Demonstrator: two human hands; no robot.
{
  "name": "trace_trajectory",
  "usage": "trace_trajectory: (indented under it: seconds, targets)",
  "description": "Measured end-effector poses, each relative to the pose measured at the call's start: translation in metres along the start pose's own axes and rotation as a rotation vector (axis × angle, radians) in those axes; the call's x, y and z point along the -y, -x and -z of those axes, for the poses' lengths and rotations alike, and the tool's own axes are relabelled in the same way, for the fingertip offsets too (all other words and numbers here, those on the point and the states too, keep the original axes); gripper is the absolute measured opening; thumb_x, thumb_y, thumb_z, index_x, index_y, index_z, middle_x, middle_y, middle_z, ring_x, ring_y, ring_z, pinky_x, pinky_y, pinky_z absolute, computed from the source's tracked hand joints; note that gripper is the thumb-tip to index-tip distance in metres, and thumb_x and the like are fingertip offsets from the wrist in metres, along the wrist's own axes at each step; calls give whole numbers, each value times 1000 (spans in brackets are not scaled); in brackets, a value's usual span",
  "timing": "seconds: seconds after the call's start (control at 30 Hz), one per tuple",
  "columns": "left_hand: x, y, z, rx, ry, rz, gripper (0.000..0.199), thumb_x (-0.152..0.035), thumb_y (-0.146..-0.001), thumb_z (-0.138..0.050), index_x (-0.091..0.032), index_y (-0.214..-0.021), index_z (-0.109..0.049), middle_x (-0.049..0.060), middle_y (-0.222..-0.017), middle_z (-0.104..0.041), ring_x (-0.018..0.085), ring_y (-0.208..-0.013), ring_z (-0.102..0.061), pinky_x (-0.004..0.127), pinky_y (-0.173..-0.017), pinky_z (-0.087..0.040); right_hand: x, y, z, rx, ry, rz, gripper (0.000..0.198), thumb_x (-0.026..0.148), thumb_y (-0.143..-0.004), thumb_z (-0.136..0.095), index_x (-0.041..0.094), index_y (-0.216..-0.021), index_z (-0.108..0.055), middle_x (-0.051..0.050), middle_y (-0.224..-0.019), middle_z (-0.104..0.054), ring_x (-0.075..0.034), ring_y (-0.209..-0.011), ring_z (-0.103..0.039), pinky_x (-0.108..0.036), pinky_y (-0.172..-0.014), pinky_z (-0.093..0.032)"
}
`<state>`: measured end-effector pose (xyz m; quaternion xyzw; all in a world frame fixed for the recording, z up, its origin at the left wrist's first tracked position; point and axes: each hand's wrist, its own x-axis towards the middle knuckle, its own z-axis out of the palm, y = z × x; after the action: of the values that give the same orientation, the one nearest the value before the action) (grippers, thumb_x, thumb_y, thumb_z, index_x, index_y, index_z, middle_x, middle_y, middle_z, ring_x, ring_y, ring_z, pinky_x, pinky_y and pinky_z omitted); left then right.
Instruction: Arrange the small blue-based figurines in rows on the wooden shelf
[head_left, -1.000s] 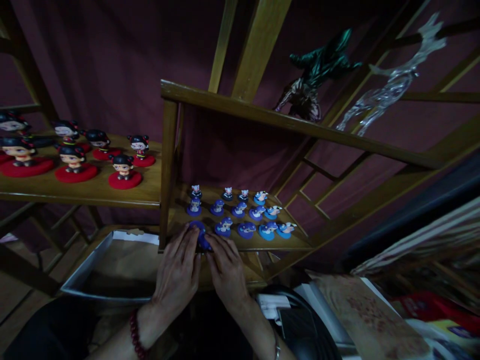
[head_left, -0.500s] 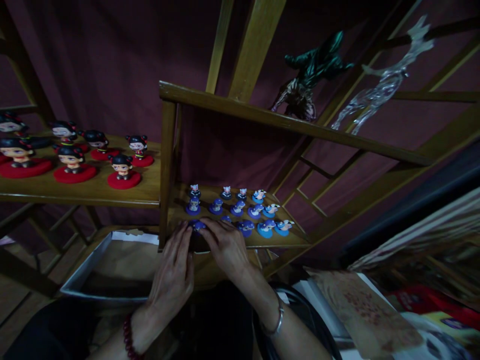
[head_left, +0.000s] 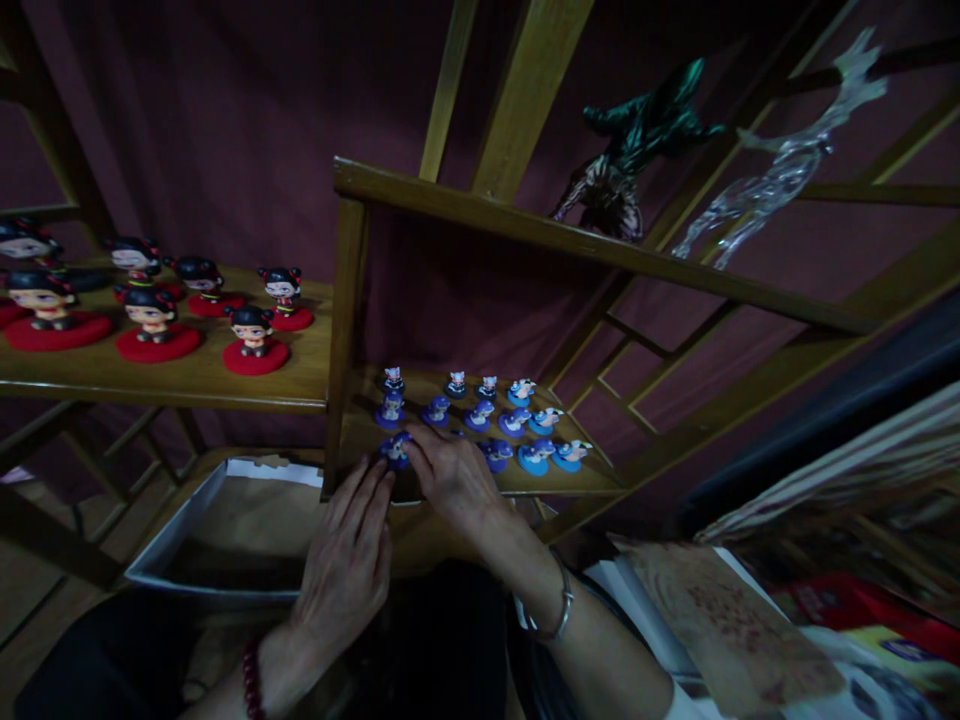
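Right at the fingertips, the purple figure (head_left: pixel 395 450) sits in the near row, at the left end of the small shelf (head_left: pixel 360 425). The right hand (head_left: pixel 454 475) reaches over from the right, its fingertips seemingly on the figure's side; the thumb is hidden, so whether that's a pinch or a mere touch can't be told. The left hand (head_left: pixel 345 545) lies on the near side, fingers stretched straight, wrapped round nothing, tips just beside the figure's base.

And here's the danger! A shove from the right fingertips could tip this little piece or slide it off the near edge, which is close. Just past the right knuckles stands a middle-row figure (head_left: pixel 436 410); lift that hand carelessly and a neighbour could topple, since the rows stand so tight.

Now the count: four figures in the far row, three of them black-and-white; five in the middle; four showing in the near row. Thirteen in sight, though the right hand blocks a stretch and may hide another.

Outward we go: one bead bracelet (head_left: pixel 253 680) on the left wrist, one metal cuff (head_left: pixel 566 595) on the right. One box (head_left: pixel 274 472) below left, seven black-haired dolls (head_left: pixel 253 335) farther left, and high right, one green statue (head_left: pixel 637 130), one clear deer (head_left: pixel 780 165).
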<state>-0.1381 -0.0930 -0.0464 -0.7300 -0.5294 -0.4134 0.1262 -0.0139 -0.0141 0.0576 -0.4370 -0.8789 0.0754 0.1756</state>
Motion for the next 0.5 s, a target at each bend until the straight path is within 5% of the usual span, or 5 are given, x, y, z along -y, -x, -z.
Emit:
trace_trajectory:
  seconds: [0.5]
  targets:
    - [-8,5,11,12,30,-4,48,-4,-83,-46,-13,-130,-47,16,-137,-50,29,-137,-33,48,-102,-45,12,-6,4,28,81,-25,17,21,-91,-48,15,-104,-57,-13,-101,-67,-24,-89,-65,-32,-73,-48]
